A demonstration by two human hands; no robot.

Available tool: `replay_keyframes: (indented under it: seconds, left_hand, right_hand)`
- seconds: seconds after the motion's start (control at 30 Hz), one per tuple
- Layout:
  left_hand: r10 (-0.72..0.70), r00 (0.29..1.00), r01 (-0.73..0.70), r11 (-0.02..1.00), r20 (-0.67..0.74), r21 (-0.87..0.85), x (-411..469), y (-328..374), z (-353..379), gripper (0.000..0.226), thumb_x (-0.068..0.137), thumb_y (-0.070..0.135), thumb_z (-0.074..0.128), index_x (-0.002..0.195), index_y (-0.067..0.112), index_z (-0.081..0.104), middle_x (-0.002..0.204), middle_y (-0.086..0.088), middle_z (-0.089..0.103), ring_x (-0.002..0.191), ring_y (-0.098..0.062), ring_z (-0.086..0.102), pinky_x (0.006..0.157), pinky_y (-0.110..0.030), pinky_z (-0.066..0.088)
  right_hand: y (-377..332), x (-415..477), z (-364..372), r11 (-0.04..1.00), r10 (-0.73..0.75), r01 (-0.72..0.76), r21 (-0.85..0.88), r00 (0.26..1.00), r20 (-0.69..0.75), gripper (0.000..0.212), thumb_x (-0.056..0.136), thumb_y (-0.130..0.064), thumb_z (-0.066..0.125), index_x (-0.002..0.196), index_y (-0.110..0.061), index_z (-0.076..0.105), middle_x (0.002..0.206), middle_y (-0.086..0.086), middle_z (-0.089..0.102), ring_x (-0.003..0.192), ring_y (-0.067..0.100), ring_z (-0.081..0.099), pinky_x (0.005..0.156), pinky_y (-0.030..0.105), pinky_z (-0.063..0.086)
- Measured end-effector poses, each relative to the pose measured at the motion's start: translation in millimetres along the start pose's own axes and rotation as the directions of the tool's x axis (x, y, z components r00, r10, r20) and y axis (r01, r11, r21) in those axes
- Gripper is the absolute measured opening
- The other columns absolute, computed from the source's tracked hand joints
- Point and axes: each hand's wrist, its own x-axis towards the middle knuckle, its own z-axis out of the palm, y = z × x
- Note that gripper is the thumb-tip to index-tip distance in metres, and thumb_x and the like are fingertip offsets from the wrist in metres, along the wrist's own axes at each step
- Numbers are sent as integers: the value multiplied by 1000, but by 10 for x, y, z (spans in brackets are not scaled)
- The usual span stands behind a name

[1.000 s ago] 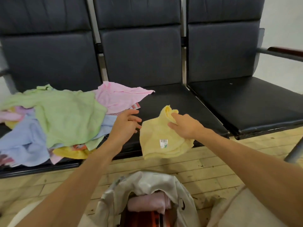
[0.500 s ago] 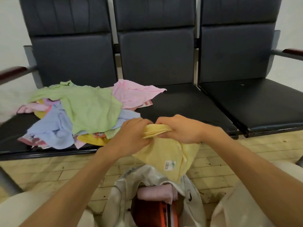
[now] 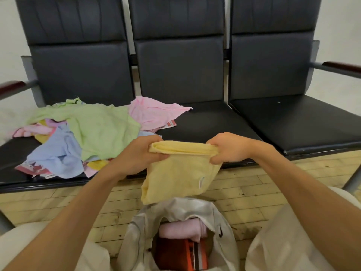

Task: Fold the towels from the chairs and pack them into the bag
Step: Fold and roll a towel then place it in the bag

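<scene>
A pale yellow towel (image 3: 179, 173) hangs doubled over in the air above the bag. My left hand (image 3: 140, 153) grips its top fold at the left end and my right hand (image 3: 228, 147) grips the right end, stretching the fold level. Below, between my knees, a light grey bag (image 3: 220, 227) stands open with a folded pink towel (image 3: 181, 229) and something red and orange inside. A loose heap of towels lies on the left seat: a green towel (image 3: 97, 128) on top, a blue towel (image 3: 56, 153) in front, a pink towel (image 3: 154, 112) at the right.
Three joined black chairs (image 3: 293, 122) stand in front of me, with wooden armrests at both ends. The middle seat (image 3: 207, 124) holds only the edge of the pile. Wooden floor (image 3: 254, 194) lies between the chairs and my knees.
My left hand took hold of the yellow towel beside my right hand. The two hands then moved apart, spreading the top fold wide. The towel now hangs lower over the bag.
</scene>
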Motion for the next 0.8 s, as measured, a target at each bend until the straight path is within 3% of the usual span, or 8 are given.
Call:
replay_keyframes:
  seconds: [0.13, 0.23, 0.33, 0.4, 0.53, 0.63, 0.73, 0.8]
  left_hand:
    - [-77, 996, 68, 987, -54, -147, 98, -62, -53, 13, 89, 12, 65, 101, 15, 67, 95, 4, 66, 78, 6, 55, 68, -8, 41]
    - [-153, 987, 159, 972, 50, -174, 269, -163, -29, 19, 95, 13, 58, 113, 16, 60, 106, -1, 62, 94, -7, 57, 82, -21, 47]
    - [-223, 959, 236, 970, 172, -59, 517, -322, 9, 19, 98, 18, 52, 117, 20, 54, 108, 1, 56, 101, -14, 54, 87, -32, 47]
    - [-259, 946, 269, 963, 195, -27, 682, -458, 61, 20, 97, 19, 53, 117, 19, 53, 109, 1, 55, 102, -13, 53, 84, -28, 48]
    - [-260, 965, 260, 965, -23, -26, 938, -736, 198, 19, 89, 13, 65, 104, 24, 61, 97, 10, 60, 89, -6, 55, 69, -15, 44]
    - [-168, 967, 158, 985, -193, -67, 1011, -863, 327, 28, 82, 0, 70, 103, 18, 71, 96, 11, 66, 84, 1, 57, 71, -6, 42]
    - [-125, 957, 95, 988, -263, -126, 973, -967, 489, 34, 80, -10, 66, 99, 16, 73, 90, 10, 68, 78, 11, 61, 74, -4, 45]
    - [-66, 968, 15, 978, -242, -206, 924, -1020, 549, 45, 76, -18, 63, 91, 24, 72, 90, 10, 67, 83, 12, 62, 78, -11, 49]
  right_hand:
    - [126, 38, -122, 907, 45, 7, 422, 993, -113, 7, 88, -11, 64, 83, -6, 61, 77, 1, 63, 69, 8, 60, 66, 27, 49]
    - [268, 203, -154, 800, 108, -24, 599, 989, -104, 14, 91, -8, 61, 102, 1, 62, 96, 11, 69, 86, 19, 69, 76, 35, 59]
    - [408, 447, -154, 846, 123, -70, 529, 990, -66, 15, 92, -8, 60, 105, -2, 62, 102, 14, 69, 90, 21, 71, 73, 35, 61]
    - [510, 611, -122, 856, 128, -86, 511, 991, -48, 16, 93, -8, 59, 107, -3, 63, 103, 14, 69, 91, 22, 71, 72, 36, 61]
    - [654, 835, 41, 879, 134, -31, 475, 974, -185, 14, 95, -9, 57, 104, -14, 67, 94, 4, 68, 80, 16, 70, 59, 33, 60]
    - [650, 942, 176, 905, 148, 0, 425, 937, -316, 31, 95, -3, 53, 106, -25, 71, 87, -11, 67, 60, 5, 67, 46, 24, 54]
    - [599, 1011, 314, 959, 88, 21, 282, 925, -370, 36, 92, 4, 51, 105, -18, 77, 95, -7, 72, 82, 13, 69, 71, 27, 58]
    - [596, 1005, 368, 973, 44, 47, 228, 925, -377, 32, 90, 5, 54, 102, -14, 78, 102, 0, 73, 94, 13, 64, 83, 20, 49]
